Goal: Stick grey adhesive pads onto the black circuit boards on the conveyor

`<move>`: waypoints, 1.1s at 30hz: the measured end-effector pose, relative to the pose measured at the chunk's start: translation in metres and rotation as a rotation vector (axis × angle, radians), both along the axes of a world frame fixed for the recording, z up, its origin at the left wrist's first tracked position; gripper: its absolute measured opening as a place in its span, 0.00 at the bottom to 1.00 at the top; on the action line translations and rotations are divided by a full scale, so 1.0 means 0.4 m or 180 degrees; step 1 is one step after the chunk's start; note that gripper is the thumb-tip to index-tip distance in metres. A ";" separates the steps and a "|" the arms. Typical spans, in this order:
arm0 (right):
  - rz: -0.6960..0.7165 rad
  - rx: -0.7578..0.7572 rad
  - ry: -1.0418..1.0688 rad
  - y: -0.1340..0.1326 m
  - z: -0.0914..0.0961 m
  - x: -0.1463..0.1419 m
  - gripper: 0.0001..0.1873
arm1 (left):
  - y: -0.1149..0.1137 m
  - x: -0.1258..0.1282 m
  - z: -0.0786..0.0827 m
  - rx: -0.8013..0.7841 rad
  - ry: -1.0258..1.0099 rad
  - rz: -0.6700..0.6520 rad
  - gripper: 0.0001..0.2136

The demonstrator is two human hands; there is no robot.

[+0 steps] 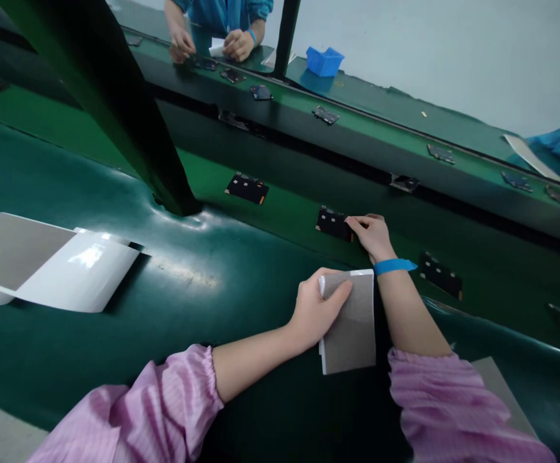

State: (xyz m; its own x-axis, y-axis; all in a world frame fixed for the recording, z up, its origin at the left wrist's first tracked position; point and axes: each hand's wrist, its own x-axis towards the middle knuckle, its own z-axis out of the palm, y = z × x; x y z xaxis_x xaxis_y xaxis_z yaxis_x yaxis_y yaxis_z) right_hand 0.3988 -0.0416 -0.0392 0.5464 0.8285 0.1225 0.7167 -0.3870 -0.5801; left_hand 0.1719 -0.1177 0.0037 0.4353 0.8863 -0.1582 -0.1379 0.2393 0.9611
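My left hand (316,312) is closed on a grey sheet with white backing (350,328), its thumb flat on the front. The sheet hangs over the green table's far side, close to my right wrist. My right hand (373,236), a blue band at its wrist, reaches onto the green belt. Its thumb and fingers are pinched at the right edge of a black circuit board (332,223), which lies on the belt. Small pale squares and connectors show on the board. Whether anything small sits between those fingertips is hidden.
More circuit boards lie along the belt, one to the left (247,188) and one to the right (440,275). A dark green post (130,122) rises at left. Grey-and-white sheets (91,263) rest on the table. Across the line are a blue bin (325,62) and a co-worker's hands (239,45).
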 end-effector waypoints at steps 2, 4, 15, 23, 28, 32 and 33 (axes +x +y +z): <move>-0.0206 -0.0083 -0.0040 -0.002 0.010 -0.009 0.18 | -0.001 0.000 0.001 0.0027 -0.0014 -0.0014 0.06; -0.0351 -0.0109 -0.0006 -0.003 0.021 -0.014 0.18 | -0.003 0.000 0.003 0.0043 -0.0036 -0.0003 0.06; 0.0941 0.0865 -0.0036 -0.190 0.187 -0.155 0.13 | 0.069 -0.016 0.003 0.0181 -0.0118 0.0182 0.07; 0.1445 0.1056 -0.1041 -0.221 0.192 -0.232 0.09 | 0.077 -0.016 -0.009 0.0450 -0.0080 -0.0015 0.09; 0.1423 0.1188 -0.1514 -0.218 0.183 -0.248 0.10 | 0.078 -0.018 -0.006 0.0428 -0.0055 0.0014 0.09; 0.1246 0.1172 -0.1237 -0.215 0.170 -0.262 0.09 | 0.079 -0.020 0.000 0.0466 -0.0047 0.0040 0.09; 0.1170 0.1168 -0.1044 -0.214 0.166 -0.263 0.09 | 0.079 -0.021 0.001 0.0476 -0.0036 0.0051 0.09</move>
